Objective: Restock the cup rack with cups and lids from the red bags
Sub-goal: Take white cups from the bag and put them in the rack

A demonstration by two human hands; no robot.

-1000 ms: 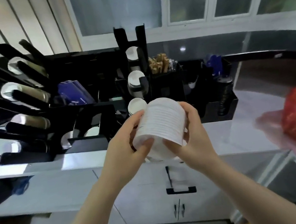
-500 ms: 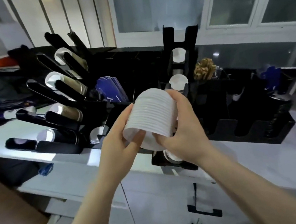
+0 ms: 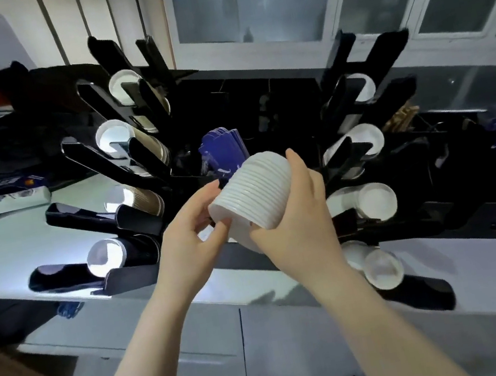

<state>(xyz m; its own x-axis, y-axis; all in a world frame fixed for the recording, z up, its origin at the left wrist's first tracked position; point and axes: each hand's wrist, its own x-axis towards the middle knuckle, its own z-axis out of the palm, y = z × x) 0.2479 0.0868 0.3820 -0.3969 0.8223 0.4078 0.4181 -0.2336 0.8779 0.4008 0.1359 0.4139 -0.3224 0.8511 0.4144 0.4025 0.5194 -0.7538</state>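
Both our hands carry a stack of white lids (image 3: 257, 194) at the centre of the view, held in the air above the near edge of the table (image 3: 478, 258). Our right hand (image 3: 294, 222) wraps the stack from the 3 o'clock side, fingers curled over its top and thumb under it. Our left hand (image 3: 187, 246) grips the lower end of the stack at 8 o'clock, thumb and fingertips pinching the bottom rim.

Behind the stack, from 9 o'clock round to 3 o'clock, we see the black cup rack (image 3: 261, 114) standing on the table, its slanted channels fanning out toward us. At 10 o'clock the left channels hold paper cups (image 3: 115, 137) with white insides showing. At 3 o'clock the right channels hold more white lids (image 3: 376, 203), one stack above another, and the lowest channel at 5 o'clock ends in a clear lid (image 3: 382, 267). At 12 o'clock, just beyond the stack, blue packets (image 3: 224, 146) stand in a compartment of the rack. Below the table at 6 o'clock are grey cabinet doors (image 3: 267, 357).
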